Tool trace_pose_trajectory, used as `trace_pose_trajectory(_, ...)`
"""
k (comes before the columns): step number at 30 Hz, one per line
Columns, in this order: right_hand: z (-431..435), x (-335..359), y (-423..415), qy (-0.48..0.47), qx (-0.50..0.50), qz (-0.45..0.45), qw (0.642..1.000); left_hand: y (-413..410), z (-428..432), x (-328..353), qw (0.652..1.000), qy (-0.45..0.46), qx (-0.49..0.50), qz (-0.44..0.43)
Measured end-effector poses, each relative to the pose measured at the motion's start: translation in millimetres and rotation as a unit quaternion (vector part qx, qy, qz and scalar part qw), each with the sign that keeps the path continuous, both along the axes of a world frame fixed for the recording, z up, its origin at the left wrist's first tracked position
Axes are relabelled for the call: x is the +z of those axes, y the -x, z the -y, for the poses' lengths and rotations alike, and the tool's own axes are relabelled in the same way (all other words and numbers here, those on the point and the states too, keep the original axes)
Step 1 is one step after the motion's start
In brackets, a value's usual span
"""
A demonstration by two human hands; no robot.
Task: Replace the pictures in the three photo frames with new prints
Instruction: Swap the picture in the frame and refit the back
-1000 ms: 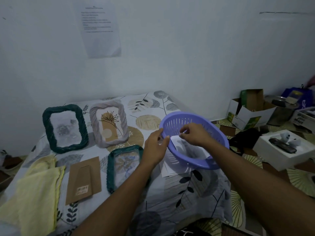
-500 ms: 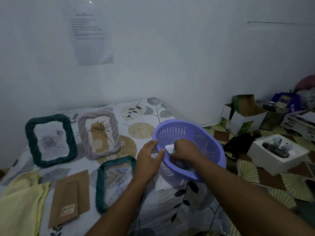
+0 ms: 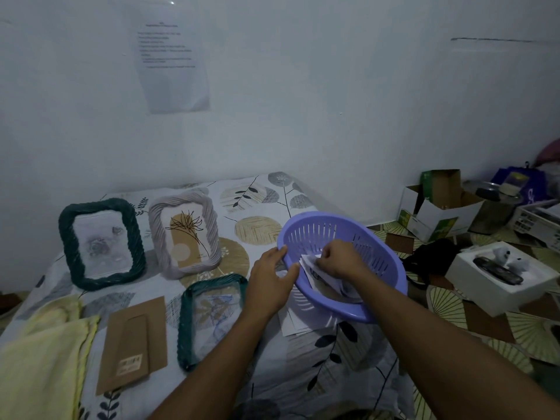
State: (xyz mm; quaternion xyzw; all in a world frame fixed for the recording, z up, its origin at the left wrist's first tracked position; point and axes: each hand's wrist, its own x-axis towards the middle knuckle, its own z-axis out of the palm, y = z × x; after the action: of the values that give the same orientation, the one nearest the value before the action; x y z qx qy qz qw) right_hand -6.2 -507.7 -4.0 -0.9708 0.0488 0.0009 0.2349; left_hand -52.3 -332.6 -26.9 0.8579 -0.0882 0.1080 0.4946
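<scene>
Pinching the prints [image 3: 317, 274] inside the purple basket [image 3: 321, 233] is your right hand [image 3: 341, 259]; your left hand [image 3: 271, 283] grips the basket's left rim. Green frame [image 3: 101, 244] and grey frame [image 3: 185, 234] stand far left. The third frame [image 3: 212, 313] lies flat, near, just left of your left hand.

Prints [image 3: 312, 270] — partly under right hand [image 3: 341, 259]
</scene>
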Motion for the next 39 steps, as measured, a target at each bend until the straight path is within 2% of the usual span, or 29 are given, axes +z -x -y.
trace_pose_trajectory(5, 8, 12, 0, -0.108, -0.041, 0.013, 0.993, -2, -4, 2, 1.0, -0.006, -0.012, -0.011)
trace_pose_trajectory(8, 1, 30, 8, -0.191, -0.049, 0.058, 0.979, -3, -9, 9, 1.0, 0.008, -0.007, -0.008)
trace_pose_trajectory(10, -12, 44, 15, -0.266, -0.043, 0.097, 0.958, -3, -15, 19, 0.998, 0.057, 0.019, -0.022)
trace_pose_trajectory(12, -31, 59, 23, -0.331, -0.031, 0.127, 0.935, -2, -24, 29, 0.988, 0.131, 0.035, -0.078)
trace_pose_trajectory(15, -61, 69, 33, -0.396, -0.023, 0.141, 0.907, 3, -43, 40, 0.95, 0.274, 0.015, -0.146)
trace_pose_trajectory(17, -79, 67, 39, -0.429, -0.021, 0.128, 0.894, 9, -61, 42, 0.939, 0.311, 0.03, -0.14)
trace_pose_trajectory(21, -109, 51, 43, -0.48, -0.025, 0.073, 0.874, 19, -98, 36, 0.936, 0.318, 0.056, -0.144)
trace_pose_trajectory(24, -124, 33, 46, -0.452, -0.021, 0.06, 0.89, 28, -121, 27, 0.942, 0.299, 0.062, -0.141)
trace_pose_trajectory(27, -136, 10, 50, -0.37, 0.005, 0.071, 0.926, 38, -136, 13, 0.963, 0.222, 0.092, -0.121)
trace_pose_trajectory(31, -148, -18, 54, -0.218, 0.084, 0.09, 0.968, 45, -149, -5, 0.989, -0.001, 0.127, -0.069)
trace_pose_trajectory(33, -152, -30, 57, -0.126, 0.118, 0.098, 0.98, 48, -154, -12, 0.985, -0.1, 0.132, -0.041)
trace_pose_trajectory(36, -155, -49, 63, -0.009, 0.159, 0.097, 0.982, 49, -160, -27, 0.96, -0.244, 0.134, -0.01)
trace_pose_trajectory(39, -151, -61, 68, -0.021, 0.176, 0.119, 0.977, 50, -164, -39, 0.95, -0.286, 0.127, -0.01)
